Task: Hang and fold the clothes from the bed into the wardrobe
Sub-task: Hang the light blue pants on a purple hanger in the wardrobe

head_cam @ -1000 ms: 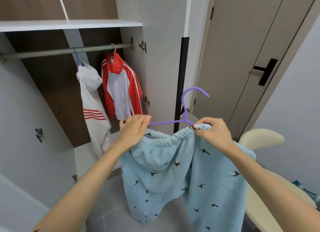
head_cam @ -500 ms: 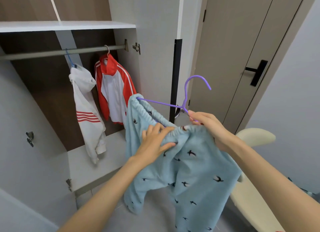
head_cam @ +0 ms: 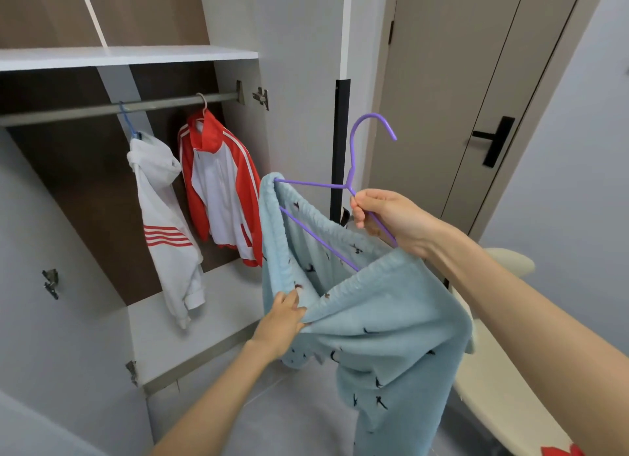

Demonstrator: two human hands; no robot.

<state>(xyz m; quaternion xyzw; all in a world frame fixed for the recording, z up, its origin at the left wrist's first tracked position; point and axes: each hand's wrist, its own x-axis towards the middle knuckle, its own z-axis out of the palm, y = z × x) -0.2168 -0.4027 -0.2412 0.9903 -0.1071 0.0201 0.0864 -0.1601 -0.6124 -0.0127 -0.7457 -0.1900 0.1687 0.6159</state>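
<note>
- Wardrobe stood open at 10 o'clock of the view. Its rail carried a white hoodie and, at the hoodie's 3 o'clock, a red-and-white jacket. Judged: two items hung.
- Blue trousers hung in mid-air at 5 o'clock of centre, well apart from the rail and not yet inside the wardrobe.
- Purple hanger sat at the trousers' 12 o'clock. Its 9 o'clock tip was inside the waistband; its 3 o'clock arm was bare.
- Right hand gripped the bare arm below the hook, fingers curled round the wire.
- Left hand pinched the waistband at the hanger's 7 o'clock.
- Remaining, as judged: seat the waistband over the second arm, then hook the hanger on the rail. No folded items and no clothes on a bed were in view.
</note>
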